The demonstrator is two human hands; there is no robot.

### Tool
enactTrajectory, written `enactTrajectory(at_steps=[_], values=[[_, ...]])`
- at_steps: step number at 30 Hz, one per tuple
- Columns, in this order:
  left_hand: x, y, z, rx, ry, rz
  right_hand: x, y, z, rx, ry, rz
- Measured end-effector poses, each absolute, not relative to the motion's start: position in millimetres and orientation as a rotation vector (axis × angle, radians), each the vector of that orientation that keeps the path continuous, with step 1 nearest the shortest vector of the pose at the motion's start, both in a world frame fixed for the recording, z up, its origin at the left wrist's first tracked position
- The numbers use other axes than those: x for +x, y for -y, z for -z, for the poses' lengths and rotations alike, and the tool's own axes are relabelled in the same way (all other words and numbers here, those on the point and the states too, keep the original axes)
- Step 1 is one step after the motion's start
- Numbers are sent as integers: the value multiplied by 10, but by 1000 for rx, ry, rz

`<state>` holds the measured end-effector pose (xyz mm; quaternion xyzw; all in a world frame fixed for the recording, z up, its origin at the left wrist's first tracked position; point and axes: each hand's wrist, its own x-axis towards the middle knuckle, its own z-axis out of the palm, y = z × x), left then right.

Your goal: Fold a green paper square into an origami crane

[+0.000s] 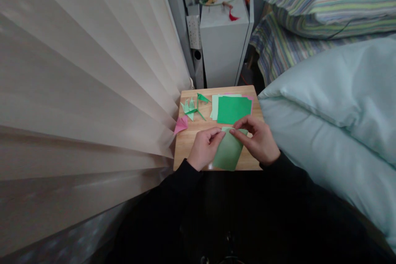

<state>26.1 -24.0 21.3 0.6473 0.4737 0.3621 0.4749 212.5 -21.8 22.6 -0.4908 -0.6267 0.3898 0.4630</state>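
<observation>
Between my two hands is a sheet of light green paper [229, 152], its far edge pinched at both sides. My left hand [206, 145] is closed on the left of that edge, thumb and fingers together. On the other side my right hand [258, 138] pinches the edge near the top right. Just beyond lies a stack of coloured paper sheets [234, 109], bright green on top, with pale green and pink edges showing. Folded green paper pieces [192, 108] sit at the far left of the small wooden table [192, 148], near a pink folded paper piece [181, 124].
A pale pleated curtain [108, 70] hangs against the table's left side. To the right, a light blue quilt [324, 103] and a striped pillow [337, 0] lie on a bed. Behind the table stands a white cabinet [223, 55] with a red tassel [232, 13] on top.
</observation>
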Motion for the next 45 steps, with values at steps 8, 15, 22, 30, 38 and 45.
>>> enactTrajectory(at_steps=[8, 15, 22, 30, 38, 45], values=[[274, 241, -138, 1528, -1121, -893, 2117, 209, -215, -1218, 1524, -966], [277, 244, -138, 1496, -1116, -883, 2115, 216, -232, -1277, 1523, -956], [279, 246, -143, 1503, -1120, -876, 2121, 221, -238, -1309, 1519, -943], [306, 254, -158, 1475, -1161, -916, 2037, 207, -186, -1275, 1241, -1039], [302, 236, -101, 1326, -1159, -967, 2022, 180, -100, -1280, 991, -1225], [322, 240, -119, 1223, -1119, -1056, 2000, 198, -116, -1302, 1039, -1206]])
